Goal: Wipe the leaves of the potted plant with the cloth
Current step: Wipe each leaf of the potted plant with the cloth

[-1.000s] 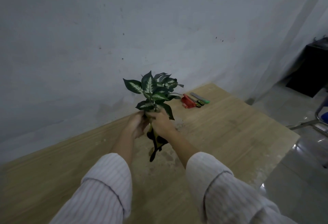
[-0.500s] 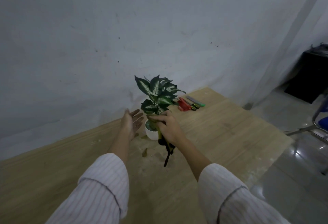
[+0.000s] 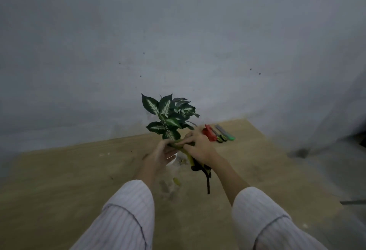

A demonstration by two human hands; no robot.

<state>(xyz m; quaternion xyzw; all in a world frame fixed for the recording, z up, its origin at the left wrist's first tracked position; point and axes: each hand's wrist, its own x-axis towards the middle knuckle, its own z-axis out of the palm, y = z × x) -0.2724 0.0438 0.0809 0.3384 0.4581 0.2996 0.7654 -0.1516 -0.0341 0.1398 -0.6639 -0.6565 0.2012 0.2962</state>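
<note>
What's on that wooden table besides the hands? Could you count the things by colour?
Green and white: 1, the potted plant.
Yellow and black: 1, the cloth, gripped by the right hand.
Red: 1, a tool.
Grey and green: 1, a tool.
Total: 4.

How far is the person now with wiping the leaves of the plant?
Nothing shows a leaf finished; none looks different from the others. In hand: both hands meet at a low leaf, the left hand under it and the right hand on top with the yellow and dark cloth hanging below. Left: the upper leaves stand untouched. The white pot is mostly hidden behind the left hand.
</note>
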